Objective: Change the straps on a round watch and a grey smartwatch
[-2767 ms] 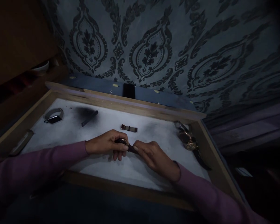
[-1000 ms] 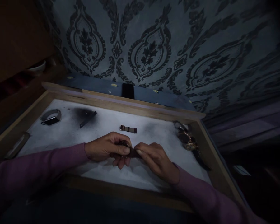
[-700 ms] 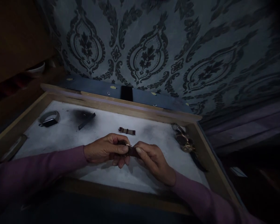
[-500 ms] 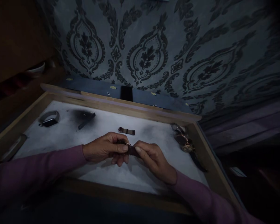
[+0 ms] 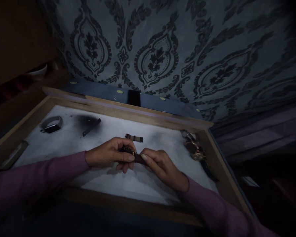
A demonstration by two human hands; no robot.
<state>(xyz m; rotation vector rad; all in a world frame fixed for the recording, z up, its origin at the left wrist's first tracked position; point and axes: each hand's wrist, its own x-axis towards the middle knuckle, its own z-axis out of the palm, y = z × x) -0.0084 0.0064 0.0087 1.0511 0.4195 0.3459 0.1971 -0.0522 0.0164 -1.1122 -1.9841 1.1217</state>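
Observation:
Over the middle of a shallow wooden tray with a white bottom (image 5: 148, 184), my left hand (image 5: 113, 154) grips a round watch case (image 5: 129, 150) between thumb and fingers. My right hand (image 5: 162, 168) pinches the dark brown watch strap (image 5: 139, 159) at the right side of that case. Whether strap and case are joined is hidden by my fingers. Just beyond my hands, a loose short strap piece with a buckle (image 5: 134, 138) lies on the white bottom.
At the left lie a smartwatch with a grey band (image 5: 52, 124) and a long pale object (image 5: 14, 154). A thin dark bar (image 5: 91, 127) rests near a black smudge. Several watches (image 5: 196, 153) line the right wall. A black phone-like object (image 5: 134, 98) stands behind the rim.
My left hand has shifted slightly left and up, showing more of the watch case. My right hand still pinches the strap, moved a little left.

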